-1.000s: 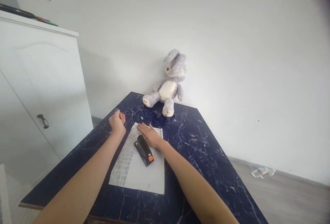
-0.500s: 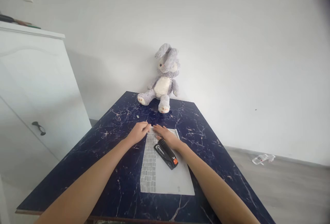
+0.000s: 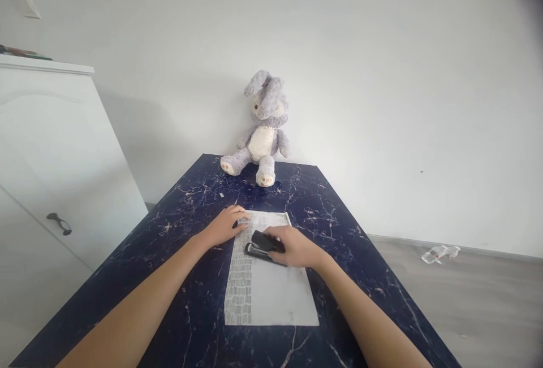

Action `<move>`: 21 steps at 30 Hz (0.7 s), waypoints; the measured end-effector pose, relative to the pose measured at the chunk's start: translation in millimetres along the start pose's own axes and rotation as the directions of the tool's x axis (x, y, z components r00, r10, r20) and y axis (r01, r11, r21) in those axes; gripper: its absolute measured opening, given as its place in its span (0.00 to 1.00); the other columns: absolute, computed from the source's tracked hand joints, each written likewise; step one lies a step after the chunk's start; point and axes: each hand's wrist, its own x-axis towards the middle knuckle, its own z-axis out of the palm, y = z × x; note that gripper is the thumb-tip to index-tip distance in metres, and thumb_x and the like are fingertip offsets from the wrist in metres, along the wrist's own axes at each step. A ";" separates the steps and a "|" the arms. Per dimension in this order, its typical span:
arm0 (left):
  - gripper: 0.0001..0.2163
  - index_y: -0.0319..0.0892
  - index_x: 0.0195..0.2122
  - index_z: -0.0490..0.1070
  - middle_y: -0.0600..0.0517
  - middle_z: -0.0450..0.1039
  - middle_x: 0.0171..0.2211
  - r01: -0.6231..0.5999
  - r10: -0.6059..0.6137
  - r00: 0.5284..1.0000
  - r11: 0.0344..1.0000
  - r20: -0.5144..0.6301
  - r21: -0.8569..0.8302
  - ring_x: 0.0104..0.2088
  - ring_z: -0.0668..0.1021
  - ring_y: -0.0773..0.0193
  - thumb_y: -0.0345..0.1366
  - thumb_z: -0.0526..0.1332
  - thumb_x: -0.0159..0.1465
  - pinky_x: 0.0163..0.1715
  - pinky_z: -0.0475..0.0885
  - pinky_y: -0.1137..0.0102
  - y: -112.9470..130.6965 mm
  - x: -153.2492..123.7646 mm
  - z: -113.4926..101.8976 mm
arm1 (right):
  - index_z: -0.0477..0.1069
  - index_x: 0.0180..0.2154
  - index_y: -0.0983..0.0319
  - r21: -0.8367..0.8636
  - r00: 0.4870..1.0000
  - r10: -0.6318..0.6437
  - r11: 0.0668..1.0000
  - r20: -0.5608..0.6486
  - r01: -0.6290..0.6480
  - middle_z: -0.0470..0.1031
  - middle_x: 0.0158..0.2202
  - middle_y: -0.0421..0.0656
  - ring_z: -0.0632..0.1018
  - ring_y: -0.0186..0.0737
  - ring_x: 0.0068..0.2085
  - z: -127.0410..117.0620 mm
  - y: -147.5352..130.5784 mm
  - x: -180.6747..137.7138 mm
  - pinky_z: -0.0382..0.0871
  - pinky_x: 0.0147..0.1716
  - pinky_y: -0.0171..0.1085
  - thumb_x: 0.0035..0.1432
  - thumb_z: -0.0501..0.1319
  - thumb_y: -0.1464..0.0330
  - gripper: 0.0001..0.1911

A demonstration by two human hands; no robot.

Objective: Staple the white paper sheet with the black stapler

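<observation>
A white sheet of paper (image 3: 280,300) lies on the dark blue marbled table (image 3: 203,289), with a grey block pattern down its left side. My right hand (image 3: 292,245) is wrapped round a black stapler (image 3: 266,241) over the upper middle of the sheet; the stapler's jaw points left and stands apart. At the sheet's upper left corner, my left hand (image 3: 229,225) rests with its fingers spread, the fingertips on the paper and nothing in its grasp. The right palm hides the stapler's rear end.
A grey plush rabbit (image 3: 262,142) sits at the table's far end against the white wall. To the left stands a white cabinet (image 3: 51,147) with a dark handle. A clear plastic item (image 3: 440,253) lies on the floor at right. A small pale scrap (image 3: 221,194) is on the table.
My right hand has drawn back from the sheet's top edge and taken hold of the stapler, turning it to point more leftward. My left hand's fingers now spread over the paper's corner.
</observation>
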 end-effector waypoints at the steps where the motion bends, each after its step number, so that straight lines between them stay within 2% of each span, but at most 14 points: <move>1: 0.13 0.48 0.49 0.77 0.47 0.74 0.50 0.002 -0.002 1.000 1.000 -0.001 -0.014 0.49 0.73 0.53 0.44 0.59 0.69 0.54 0.66 0.57 0.7 -0.1 -0.5 | 0.72 0.45 0.59 0.017 0.999 -0.011 1.000 -0.044 0.012 0.78 0.37 0.43 0.75 0.40 0.34 0.0 3.7 1.3 0.65 0.34 0.37 0.59 0.62 0.69 0.11; 3: 0.13 0.48 0.49 0.77 0.47 0.74 0.50 0.007 -0.007 1.000 1.000 0.001 -0.030 0.49 0.73 0.53 0.44 0.59 0.69 0.54 0.66 0.57 1.7 -0.2 -1.5 | 0.73 0.50 0.59 0.044 0.992 -0.017 0.999 -0.122 0.023 0.79 0.42 0.46 0.76 0.44 0.40 -1.0 11.7 4.2 0.68 0.39 0.40 0.60 0.62 0.69 0.15; 5: 0.13 0.48 0.50 0.77 0.47 0.74 0.50 0.016 -0.016 1.000 0.999 0.006 -0.031 0.49 0.73 0.54 0.45 0.59 0.69 0.54 0.66 0.57 1.8 -0.3 -1.8 | 0.73 0.53 0.58 0.069 0.989 -0.019 0.997 -0.150 0.030 0.78 0.46 0.47 0.76 0.47 0.45 -1.8 19.3 6.3 0.69 0.45 0.44 0.62 0.62 0.68 0.17; 8: 0.13 0.48 0.49 0.77 0.47 0.74 0.50 0.025 -0.025 1.000 0.999 0.011 -0.020 0.50 0.73 0.53 0.45 0.59 0.69 0.54 0.66 0.57 1.4 -0.4 -1.2 | 0.72 0.57 0.56 0.131 0.993 -0.001 0.991 -0.122 0.017 0.78 0.51 0.48 0.76 0.50 0.49 -1.6 30.2 6.1 0.69 0.52 0.49 0.64 0.61 0.65 0.20; 10: 0.13 0.47 0.49 0.77 0.46 0.74 0.50 0.023 -0.023 1.000 0.999 0.006 -0.028 0.50 0.73 0.53 0.45 0.59 0.69 0.55 0.66 0.56 2.2 -0.4 -1.2 | 0.71 0.60 0.57 0.264 0.995 0.042 0.964 -0.090 -0.017 0.76 0.56 0.49 0.75 0.51 0.52 -1.8 38.2 3.2 0.68 0.54 0.50 0.64 0.62 0.63 0.23; 12: 0.13 0.46 0.50 0.77 0.46 0.75 0.50 0.021 -0.021 1.000 0.998 -0.011 -0.059 0.50 0.74 0.53 0.44 0.58 0.69 0.57 0.65 0.55 4.4 -0.1 -2.2 | 0.70 0.61 0.58 0.470 0.996 0.086 0.881 -0.038 -0.058 0.73 0.60 0.48 0.75 0.51 0.56 -2.9 46.3 -1.8 0.68 0.57 0.51 0.62 0.62 0.63 0.26; 15: 0.13 0.45 0.49 0.77 0.45 0.76 0.50 0.019 -0.031 0.997 0.986 -0.069 -0.165 0.52 0.75 0.53 0.42 0.56 0.71 0.62 0.61 0.54 9.3 0.9 -5.5 | 0.71 0.59 0.59 0.713 0.992 0.116 0.691 0.052 -0.118 0.73 0.60 0.47 0.74 0.52 0.59 -4.8 56.0 -9.8 0.64 0.61 0.52 0.57 0.61 0.68 0.27; 18: 0.15 0.45 0.49 0.77 0.46 0.77 0.50 0.058 -0.098 0.989 0.947 -0.114 -0.315 0.53 0.76 0.53 0.42 0.53 0.71 0.60 0.64 0.56 12.6 2.2 -8.0 | 0.73 0.58 0.60 0.827 0.986 0.123 0.539 0.109 -0.159 0.75 0.59 0.47 0.74 0.53 0.59 -4.2 61.8 -13.6 0.63 0.62 0.52 0.53 0.61 0.71 0.29; 21: 0.16 0.45 0.50 0.77 0.46 0.77 0.50 0.115 -0.170 0.981 0.898 -0.093 -0.424 0.52 0.77 0.53 0.44 0.53 0.71 0.57 0.67 0.59 11.7 2.9 -7.2 | 0.74 0.57 0.61 0.865 0.980 0.135 0.463 0.143 -0.190 0.76 0.58 0.48 0.75 0.52 0.58 -1.4 66.0 -12.8 0.63 0.62 0.51 0.53 0.60 0.70 0.28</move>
